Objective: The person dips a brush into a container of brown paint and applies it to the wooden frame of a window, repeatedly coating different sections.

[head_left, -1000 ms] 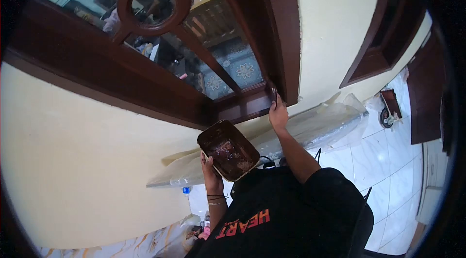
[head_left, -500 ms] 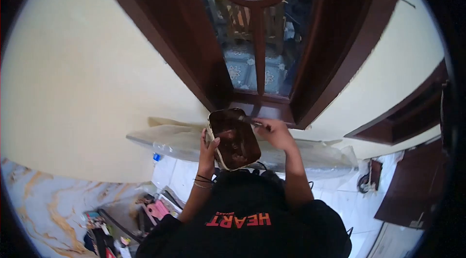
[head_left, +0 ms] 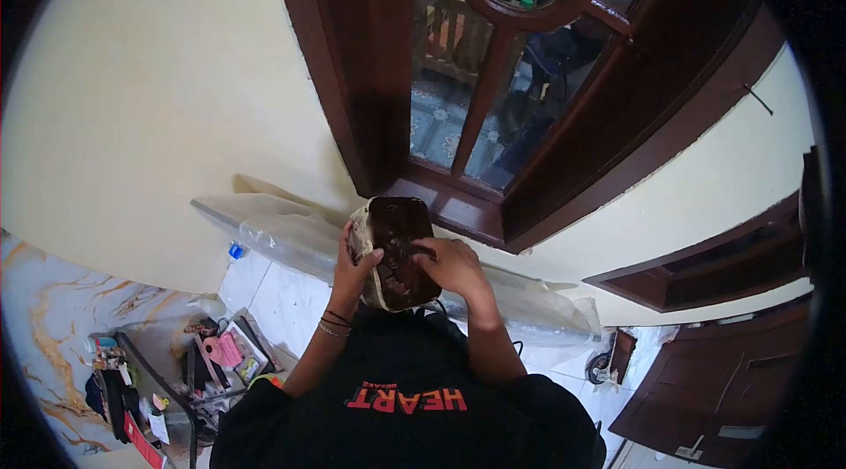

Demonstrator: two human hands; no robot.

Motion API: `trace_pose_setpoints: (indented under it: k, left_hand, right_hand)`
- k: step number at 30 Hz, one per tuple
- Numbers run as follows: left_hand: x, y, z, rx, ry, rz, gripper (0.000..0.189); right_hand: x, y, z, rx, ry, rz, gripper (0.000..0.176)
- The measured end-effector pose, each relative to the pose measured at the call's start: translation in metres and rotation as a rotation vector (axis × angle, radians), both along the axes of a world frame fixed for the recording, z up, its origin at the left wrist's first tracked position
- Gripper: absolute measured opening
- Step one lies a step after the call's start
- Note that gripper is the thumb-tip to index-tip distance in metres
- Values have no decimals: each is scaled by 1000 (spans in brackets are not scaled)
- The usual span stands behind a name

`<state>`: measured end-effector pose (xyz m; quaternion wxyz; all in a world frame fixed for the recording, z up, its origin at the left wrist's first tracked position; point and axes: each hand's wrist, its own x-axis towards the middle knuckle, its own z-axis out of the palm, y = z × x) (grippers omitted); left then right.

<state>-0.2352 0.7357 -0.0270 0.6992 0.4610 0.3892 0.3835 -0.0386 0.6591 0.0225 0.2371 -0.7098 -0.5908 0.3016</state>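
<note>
My left hand (head_left: 351, 264) grips a tub (head_left: 363, 244) by its pale, paint-smeared side, thumb over the rim. Dark brown paint (head_left: 398, 218) coats the inside of the tub, which tilts toward me. Over the tub's right half is my right hand (head_left: 454, 268), fingers curled in a pinch. It holds what looks like a slim paintbrush, mostly hidden by the fingers and lost against the dark paint. Straight ahead stands a glossy brown door frame with glass panes (head_left: 483, 55).
A long plastic-wrapped panel (head_left: 282, 227) lies along the wall foot behind the tub. At lower left, a black-framed rack (head_left: 167, 390) holds assorted items. A brown panel (head_left: 723, 381) stands at lower right. A nail (head_left: 758, 100) sticks out of the right wall.
My view has shifted, so the tub sits further left. The tub has tipped more, showing its pale side. My right hand has moved from the tub's far right edge down over its middle.
</note>
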Motion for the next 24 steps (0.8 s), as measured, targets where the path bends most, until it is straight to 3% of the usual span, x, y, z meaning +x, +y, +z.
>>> trace_pose_setpoints:
  k: [2,9,12,15,17,24]
  left_hand:
    - [1,-1,0,1,-17,-11,88]
    - [5,2,-12,17,-6,13,89]
    - [9,3,-12,27,-27,1,90]
    - [12,2,-11,33,-44,-3,91]
    - [12,0,-8,40,-46,19,91]
    - [1,-3,-6,-41,-29,138,97]
  right_hand:
    - [-6,3,4,-31,-68,-175,35]
    - [0,0,-11,19,73,-1,36]
    - [1,0,-13,-20,-44,-71,38]
    - [5,0,-10,1,28,13,38]
    - [3,1,-1,-84,108,-99,35]
    - [12,14,-24,-20,194,66,36]
